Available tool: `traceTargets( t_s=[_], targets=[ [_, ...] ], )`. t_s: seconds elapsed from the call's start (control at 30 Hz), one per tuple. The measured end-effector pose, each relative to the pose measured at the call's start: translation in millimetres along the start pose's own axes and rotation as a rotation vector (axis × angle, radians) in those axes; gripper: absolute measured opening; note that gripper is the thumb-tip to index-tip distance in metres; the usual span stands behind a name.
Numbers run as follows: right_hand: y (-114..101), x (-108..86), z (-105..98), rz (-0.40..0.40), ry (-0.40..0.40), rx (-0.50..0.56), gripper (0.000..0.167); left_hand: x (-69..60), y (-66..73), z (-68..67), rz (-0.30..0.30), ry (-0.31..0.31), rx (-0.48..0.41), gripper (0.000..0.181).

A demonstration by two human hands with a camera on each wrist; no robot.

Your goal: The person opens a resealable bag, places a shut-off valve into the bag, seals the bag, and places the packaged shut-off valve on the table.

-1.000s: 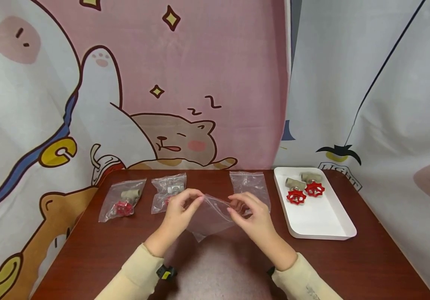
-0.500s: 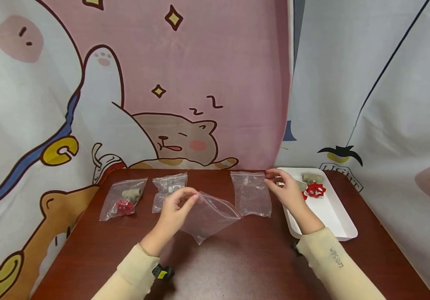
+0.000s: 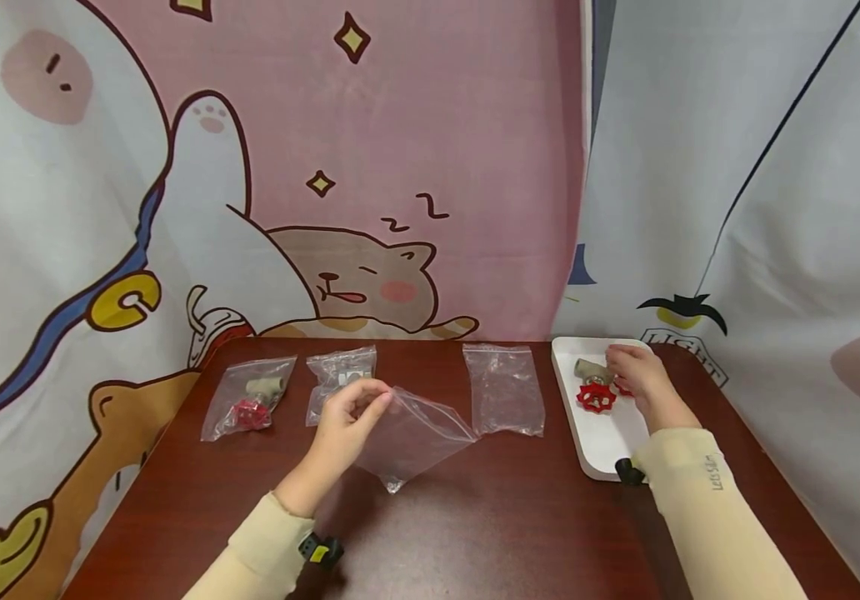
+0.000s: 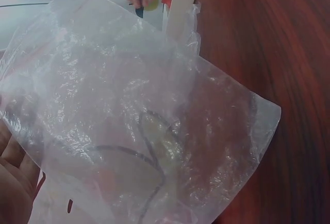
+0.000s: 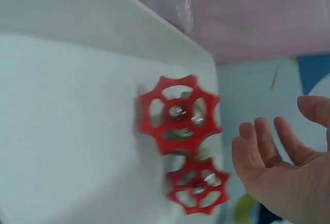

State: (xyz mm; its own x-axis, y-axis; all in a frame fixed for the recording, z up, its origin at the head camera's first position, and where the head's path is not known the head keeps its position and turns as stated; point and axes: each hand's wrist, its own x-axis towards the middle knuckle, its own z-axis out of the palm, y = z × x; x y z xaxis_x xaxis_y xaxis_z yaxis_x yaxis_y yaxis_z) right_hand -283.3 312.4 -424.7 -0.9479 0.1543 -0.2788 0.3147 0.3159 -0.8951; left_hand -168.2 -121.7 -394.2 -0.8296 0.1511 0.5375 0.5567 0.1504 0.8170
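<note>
Centrally, the left hand (image 3: 346, 423) pinches a floppy, likely slick clear zip bag (image 3: 417, 442) by its mouth; at three o'clock the right hand (image 3: 644, 383), fingers parted and empty, hangs near valves (image 3: 587, 369), probably heavy, best gripped by their red handwheels (image 5: 166, 113).

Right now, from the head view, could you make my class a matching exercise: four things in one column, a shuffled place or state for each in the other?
Column 1
1. Left hand
2. Right hand
3. Leftmost bag
4. Flat bag

Column 2
A. Lies just left of the tray
B. Contains a red-wheeled valve
C. Pinches a clear bag
D. Is at the far end of the white tray

Pairs: 1-C, 2-D, 3-B, 4-A
</note>
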Motion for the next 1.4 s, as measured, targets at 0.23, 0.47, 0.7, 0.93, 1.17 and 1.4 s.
traceTargets(
  t_s=[0.23,0.47,0.7,0.93,1.17,1.4],
  targets=[
    [23.3,14.3,-13.1,0.162,-0.078,0.298,0.017,-0.2,-1.3,0.2,-0.008,-0.008,-0.008,0.006],
    [36.8,11.5,-7.9,0.244,-0.104,0.454,0.033,-2.1,-1.8,1.4,0.006,-0.016,-0.011,0.005],
    [42.1,14.0,-4.4,0.291,-0.111,0.475,0.032,-3.5,-3.1,2.1,-0.002,-0.018,-0.019,0.005],
    [43.3,17.8,-1.3,0.437,-0.174,0.545,0.02,-4.4,-4.8,1.7,-0.004,-0.027,-0.015,0.006],
    [45.3,18.7,4.7,0.47,-0.194,0.688,0.014,-4.7,-4.2,1.6,-0.006,-0.034,-0.018,0.006],
    [45.7,22.0,11.0,0.468,-0.21,0.795,0.019,-5.2,-5.0,2.2,-0.017,-0.038,-0.016,0.006]
  ],
)
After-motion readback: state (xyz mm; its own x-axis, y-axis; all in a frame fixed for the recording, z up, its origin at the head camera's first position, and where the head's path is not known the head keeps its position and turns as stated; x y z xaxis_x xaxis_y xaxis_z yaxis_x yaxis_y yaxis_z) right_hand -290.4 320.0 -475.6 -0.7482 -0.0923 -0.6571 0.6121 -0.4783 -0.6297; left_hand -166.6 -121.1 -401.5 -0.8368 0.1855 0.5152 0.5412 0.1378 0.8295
